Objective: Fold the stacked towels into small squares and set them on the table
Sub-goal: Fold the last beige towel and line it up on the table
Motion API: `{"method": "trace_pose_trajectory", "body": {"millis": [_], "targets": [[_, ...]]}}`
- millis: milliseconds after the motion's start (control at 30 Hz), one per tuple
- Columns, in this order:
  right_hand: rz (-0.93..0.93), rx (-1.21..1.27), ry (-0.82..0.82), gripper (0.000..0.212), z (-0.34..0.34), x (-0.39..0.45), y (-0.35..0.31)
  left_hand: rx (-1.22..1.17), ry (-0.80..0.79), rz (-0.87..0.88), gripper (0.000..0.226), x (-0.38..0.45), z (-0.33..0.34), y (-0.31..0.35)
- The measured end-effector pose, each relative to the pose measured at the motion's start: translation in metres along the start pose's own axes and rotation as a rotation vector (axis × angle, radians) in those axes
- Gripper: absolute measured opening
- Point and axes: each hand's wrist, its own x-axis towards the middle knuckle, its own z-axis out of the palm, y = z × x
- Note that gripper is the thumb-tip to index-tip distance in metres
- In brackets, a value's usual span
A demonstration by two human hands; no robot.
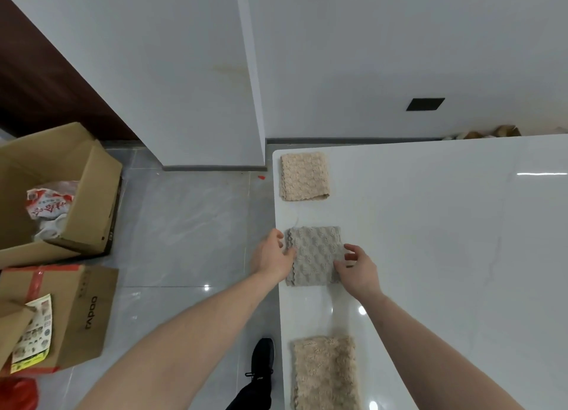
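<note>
A grey folded towel (315, 254) lies on the white table (445, 240) near its left edge. My left hand (272, 256) touches the towel's left scalloped edge with its fingers. My right hand (358, 269) rests at the towel's right edge, fingers loosely curled and thumb against the cloth. A beige folded towel (304, 176) lies square at the table's far left corner. Another beige towel (325, 372) lies on the near part of the table, partly cut off by the frame's bottom.
Left of the table is grey tiled floor with an open cardboard box (61, 191), a taped box (64, 314) and a red object (18, 394). My black shoe (262, 359) stands by the table's edge. A white wall corner (252, 102) rises behind.
</note>
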Motion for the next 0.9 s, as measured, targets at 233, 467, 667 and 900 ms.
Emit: {"method": "trace_pose_trajectory", "body": {"millis": [233, 467, 667, 900], "targets": [[-0.020, -0.050, 0.014, 0.049, 0.004, -0.003, -0.005, 0.019, -0.082, -0.013, 0.019, 0.005, 0.007, 0.001], [-0.080, -0.176, 0.022, 0.051, -0.002, -0.021, -0.010, 0.082, -0.080, 0.035, 0.009, 0.001, -0.012, 0.002], [-0.116, -0.224, -0.044, 0.053, -0.009, -0.031, -0.021, 0.006, -0.081, 0.065, 0.005, -0.007, -0.033, 0.005], [-0.133, -0.101, 0.012, 0.049, -0.029, -0.011, -0.065, -0.058, 0.018, 0.063, 0.022, 0.037, -0.078, 0.027]]}}
